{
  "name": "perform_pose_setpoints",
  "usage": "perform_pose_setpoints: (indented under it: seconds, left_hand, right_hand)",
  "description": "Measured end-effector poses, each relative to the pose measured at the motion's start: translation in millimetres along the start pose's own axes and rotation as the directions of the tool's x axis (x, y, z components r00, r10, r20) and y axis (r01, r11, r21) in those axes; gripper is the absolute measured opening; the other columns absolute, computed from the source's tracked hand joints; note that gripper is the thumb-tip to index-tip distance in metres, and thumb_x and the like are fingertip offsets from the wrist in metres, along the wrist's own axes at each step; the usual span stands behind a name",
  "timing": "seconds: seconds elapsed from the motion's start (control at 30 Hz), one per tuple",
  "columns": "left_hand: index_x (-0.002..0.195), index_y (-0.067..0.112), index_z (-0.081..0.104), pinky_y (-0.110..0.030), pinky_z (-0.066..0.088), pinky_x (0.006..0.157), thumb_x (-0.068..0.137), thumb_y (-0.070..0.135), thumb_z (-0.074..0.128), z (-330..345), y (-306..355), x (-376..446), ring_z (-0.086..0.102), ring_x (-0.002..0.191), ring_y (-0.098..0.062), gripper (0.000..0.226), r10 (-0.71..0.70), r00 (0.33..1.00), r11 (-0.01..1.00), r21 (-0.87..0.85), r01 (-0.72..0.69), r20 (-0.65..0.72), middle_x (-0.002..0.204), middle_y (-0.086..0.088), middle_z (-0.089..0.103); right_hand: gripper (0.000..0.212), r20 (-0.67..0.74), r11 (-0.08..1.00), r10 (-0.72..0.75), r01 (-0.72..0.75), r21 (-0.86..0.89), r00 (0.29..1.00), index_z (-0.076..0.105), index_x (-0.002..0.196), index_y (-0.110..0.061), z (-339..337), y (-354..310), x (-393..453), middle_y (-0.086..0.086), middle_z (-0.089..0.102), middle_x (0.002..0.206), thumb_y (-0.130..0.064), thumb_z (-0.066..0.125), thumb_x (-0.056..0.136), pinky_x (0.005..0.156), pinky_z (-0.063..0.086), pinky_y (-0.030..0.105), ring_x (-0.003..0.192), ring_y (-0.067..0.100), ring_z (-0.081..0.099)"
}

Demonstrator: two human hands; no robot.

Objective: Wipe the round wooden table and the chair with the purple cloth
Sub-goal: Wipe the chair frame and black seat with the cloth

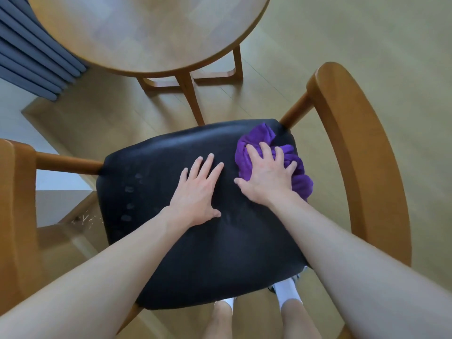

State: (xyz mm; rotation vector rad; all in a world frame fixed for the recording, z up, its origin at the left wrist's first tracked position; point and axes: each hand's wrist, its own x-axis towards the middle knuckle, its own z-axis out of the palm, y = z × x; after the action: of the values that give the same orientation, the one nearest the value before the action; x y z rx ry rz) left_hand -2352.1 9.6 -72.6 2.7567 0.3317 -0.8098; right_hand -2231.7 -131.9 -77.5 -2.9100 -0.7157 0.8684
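Observation:
Below me is the chair, its black padded seat [151,241] framed by a curved wooden back and armrest [362,148]. The crumpled purple cloth [259,138] lies on the seat's far right corner. My right hand [269,177] presses flat on the cloth with fingers spread. Beside it, my left hand [198,192] rests flat on the bare seat, fingers straight, holding nothing. The round wooden table [146,33] stands beyond the chair at the top of the view.
Grey curtain folds [31,52] hang at the upper left. Wooden table legs [190,94] stand on the light wood floor [367,45] between table and chair. My feet in white socks [286,292] show under the seat's near edge.

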Motion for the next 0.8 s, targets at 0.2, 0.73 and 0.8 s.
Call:
perform_pose_setpoints:
  seconds: [0.2,0.73,0.8]
  left_hand:
    - [0.163,0.024,-0.005,-0.051,0.011,0.127,0.068,0.054,0.088,-8.9,2.6,17.0,-0.012,0.157,-0.027,0.136,0.022,0.999,1.0,0.002,-0.022,0.035,0.171,0.0,-0.017]
    - [0.16,0.019,-0.005,-0.058,0.022,0.122,0.061,0.052,0.093,-5.5,12.7,25.4,-0.003,0.156,-0.039,0.142,-0.022,0.998,0.991,0.135,0.014,0.055,0.169,-0.008,-0.012]
    - [0.159,0.022,-0.008,-0.061,0.025,0.12,0.06,0.053,0.093,-6.4,14.7,25.2,-0.001,0.155,-0.042,0.144,-0.012,0.998,0.988,0.153,0.003,0.056,0.169,-0.01,-0.011]
  right_hand:
    - [0.062,0.045,0.954,-0.275,0.278,-0.108,0.96,0.046,0.134,-0.026,25.9,-5.4,-33.9,0.001,0.049,0.134,-0.036,0.07,0.078,0.088,0.043,0.05,0.116,0.029,0.051]
    - [0.061,0.162,0.989,-0.132,0.14,-0.039,0.978,0.046,0.129,-0.025,37.4,-3.2,-69.0,0.003,0.043,0.131,-0.024,0.066,0.072,0.09,0.042,0.054,0.119,0.034,0.045]
    - [0.047,0.248,0.996,-0.087,0.084,0.022,0.965,0.053,0.119,-0.024,38.3,13.0,-83.8,-0.001,0.049,0.118,-0.026,0.062,0.073,0.085,0.045,0.048,0.114,0.03,0.051]
